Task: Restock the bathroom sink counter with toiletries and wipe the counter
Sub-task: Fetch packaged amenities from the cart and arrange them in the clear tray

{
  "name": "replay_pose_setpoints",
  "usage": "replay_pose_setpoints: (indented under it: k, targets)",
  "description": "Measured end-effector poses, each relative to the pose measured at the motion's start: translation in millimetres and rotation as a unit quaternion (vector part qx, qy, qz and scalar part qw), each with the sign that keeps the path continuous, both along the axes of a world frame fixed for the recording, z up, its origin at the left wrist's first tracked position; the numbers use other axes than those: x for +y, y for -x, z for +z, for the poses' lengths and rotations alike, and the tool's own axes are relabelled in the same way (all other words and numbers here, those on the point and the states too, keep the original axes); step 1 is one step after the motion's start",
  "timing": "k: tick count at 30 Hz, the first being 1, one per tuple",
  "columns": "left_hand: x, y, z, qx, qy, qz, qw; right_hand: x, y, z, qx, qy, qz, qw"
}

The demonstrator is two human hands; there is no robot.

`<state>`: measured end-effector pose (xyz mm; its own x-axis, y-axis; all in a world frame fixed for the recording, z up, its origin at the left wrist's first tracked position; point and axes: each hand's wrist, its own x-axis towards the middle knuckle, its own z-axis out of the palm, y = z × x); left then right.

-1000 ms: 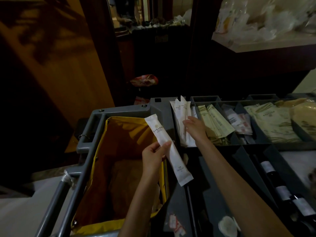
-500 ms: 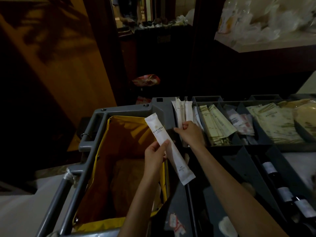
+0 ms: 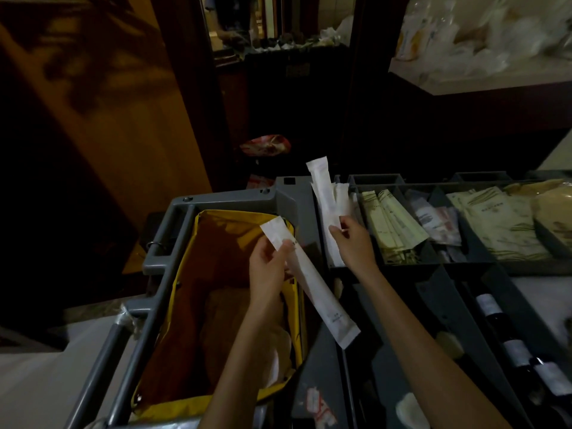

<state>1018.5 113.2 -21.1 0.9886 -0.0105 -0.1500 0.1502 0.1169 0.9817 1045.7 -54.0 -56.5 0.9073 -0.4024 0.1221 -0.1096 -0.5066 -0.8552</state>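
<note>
My left hand [image 3: 268, 270] pinches a long white toiletry sachet [image 3: 315, 289] near its upper end; the sachet slants down to the right over the cart. My right hand [image 3: 351, 243] grips a second white sachet [image 3: 322, 193] by its lower part and holds it upright, raised above the leftmost compartment [image 3: 335, 267] of the grey cart tray, where more white sachets stand. The compartments to the right hold cream packets [image 3: 393, 224], small pink-marked packets [image 3: 436, 221] and flat pale pouches [image 3: 495, 224].
A yellow-lined waste bag [image 3: 216, 292] fills the cart's left bay inside a grey frame [image 3: 235, 196]. Dark bottles with white labels [image 3: 520, 351] lie in a trough at the right. A wooden door stands left; a lit counter [image 3: 483, 78] with plastic-wrapped items is upper right.
My right hand has pulled one white sachet up out of the bundle in the compartment. My left hand has kept its sachet and shifted only slightly.
</note>
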Motion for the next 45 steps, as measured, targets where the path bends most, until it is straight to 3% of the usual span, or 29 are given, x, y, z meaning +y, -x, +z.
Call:
replay_pose_setpoints:
  k: [6, 12, 18, 23, 29, 33, 35, 38, 45]
  targets:
    - [-4, -3, 2, -0.007, 0.001, 0.002, 1.000, 0, 32, 19, -0.057, -0.033, 0.072, 0.995]
    - [-9, -4, 3, 0.034, 0.033, -0.031, 0.998, -3, 65, 33, -0.097, -0.043, 0.077, 0.991]
    - [-21, 1, 10, -0.012, 0.046, -0.048, 0.998, -7, 105, 33, -0.071, -0.168, 0.080, 0.980]
    - [-39, 6, 17, -0.003, 0.069, -0.052, 0.996, -3, 132, 22, -0.072, -0.211, 0.051, 0.974]
    - [-62, 16, 18, -0.001, 0.052, -0.105, 0.993, -13, 163, 20, -0.130, -0.191, -0.016, 0.973]
    - [-83, 25, 24, 0.010, 0.073, -0.150, 0.986, -25, 186, 19, -0.165, -0.097, -0.100, 0.976]
    - [-94, 31, 26, 0.018, 0.074, -0.172, 0.982, -28, 198, 17, -0.170, 0.075, -0.159, 0.970]
    - [-110, 44, 35, -0.009, 0.077, -0.213, 0.974, -25, 212, 18, -0.178, 0.266, -0.226, 0.920]
    - [-120, 82, 56, -0.084, 0.073, -0.322, 0.940, -24, 238, 29, -0.143, 0.385, -0.280, 0.868]
